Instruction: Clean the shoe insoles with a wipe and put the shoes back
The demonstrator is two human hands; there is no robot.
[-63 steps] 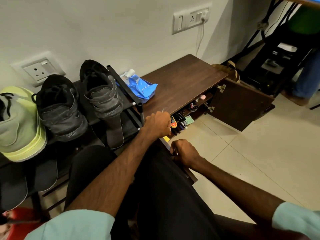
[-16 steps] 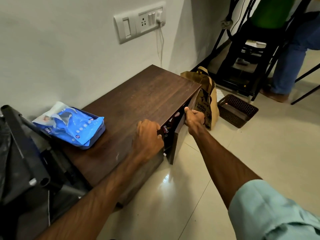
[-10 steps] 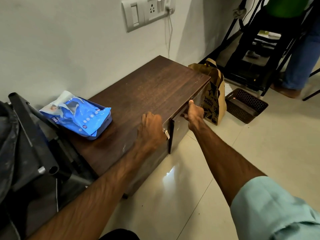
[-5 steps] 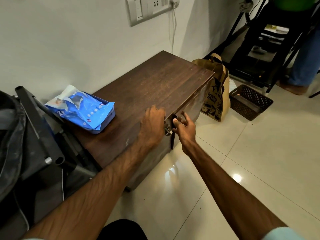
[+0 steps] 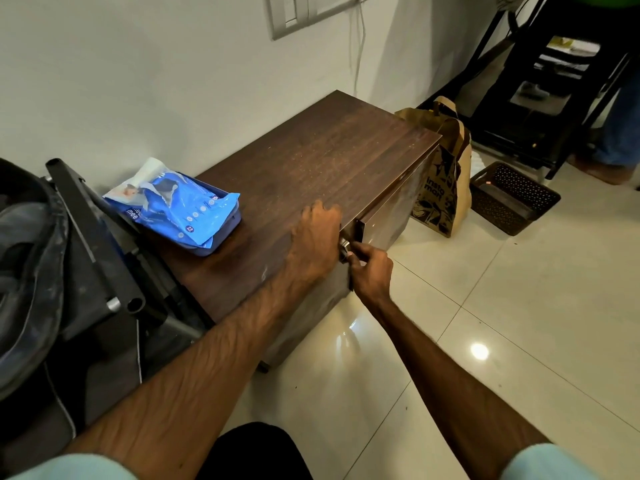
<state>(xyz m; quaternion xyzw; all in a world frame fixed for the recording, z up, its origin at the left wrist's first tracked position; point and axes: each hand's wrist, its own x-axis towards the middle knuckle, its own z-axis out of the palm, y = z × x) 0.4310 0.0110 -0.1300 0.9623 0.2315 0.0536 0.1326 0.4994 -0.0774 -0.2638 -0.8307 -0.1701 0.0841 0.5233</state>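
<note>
A blue pack of wipes [image 5: 173, 206] lies on the left end of a low dark wooden cabinet [image 5: 311, 161]. My left hand [image 5: 315, 240] rests on the cabinet's front top edge, fingers curled over it by the metal latch [image 5: 344, 245]. My right hand [image 5: 372, 271] pinches the latch at the inner edge of the right door [image 5: 391, 213], which stands almost shut. A dark shoe [image 5: 24, 258] shows at the far left on the black shoe rack [image 5: 93, 237], only partly in view.
A brown paper bag [image 5: 443, 181] stands against the cabinet's right end, with a dark perforated basket [image 5: 512, 199] beyond it. A black stand and a person's legs [image 5: 620, 126] are at the far right. Glossy tiled floor [image 5: 485, 323] spreads in front.
My right hand swung the cabinet door shut, then moved from the door's outer edge to the latch in the middle. My left hand stayed on the cabinet's front edge.
</note>
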